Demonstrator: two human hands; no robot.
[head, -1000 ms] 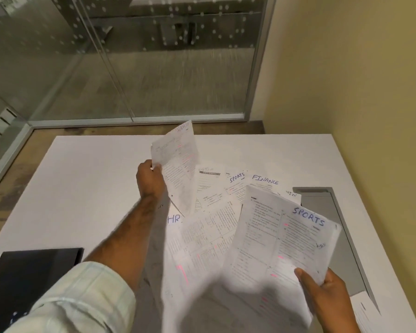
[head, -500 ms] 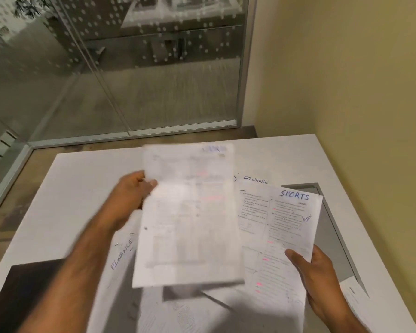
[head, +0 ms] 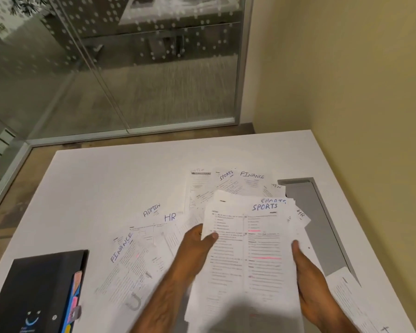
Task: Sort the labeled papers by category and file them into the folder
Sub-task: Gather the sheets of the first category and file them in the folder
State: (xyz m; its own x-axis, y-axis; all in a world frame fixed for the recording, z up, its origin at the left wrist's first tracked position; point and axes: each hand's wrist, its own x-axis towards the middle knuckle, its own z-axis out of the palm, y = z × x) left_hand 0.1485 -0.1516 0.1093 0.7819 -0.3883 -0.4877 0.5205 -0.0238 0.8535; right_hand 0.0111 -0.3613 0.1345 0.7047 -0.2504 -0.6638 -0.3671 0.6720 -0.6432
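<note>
You are holding a small stack of SPORTS sheets (head: 252, 248) between both hands, raised a little above the white table (head: 120, 179). Your left hand (head: 197, 248) pinches the stack's left edge, thumb on top of the front page and fingers behind it. Your right hand (head: 310, 282) clasps the right edge the same way, thumb lying over the margin. The front page carries SPORTS in blue ink at its top right, and a second SPORTS heading peeks out just behind it, so at least two sheets are in that grip. A corner marked HR (head: 301, 213) sticks out behind the stack on its right side; whether it is part of the held stack or lies on the table you cannot tell.

Taking the held stack as your landmark, the other papers fan out flat on the table. Beyond its top edge lie a SPORTS sheet (head: 226, 176) and a FINANCE sheet (head: 252, 175), partly overlapped. To its left lie an HR sheet (head: 170, 217), then an ADMIN sheet (head: 151, 210), then another FINANCE sheet (head: 121, 247), all overlapping. Farther left, well apart from the stack, the black folder (head: 39, 294) lies closed with coloured tabs along its right edge. To the stack's right is a grey recess (head: 315, 224) in the table.
</note>
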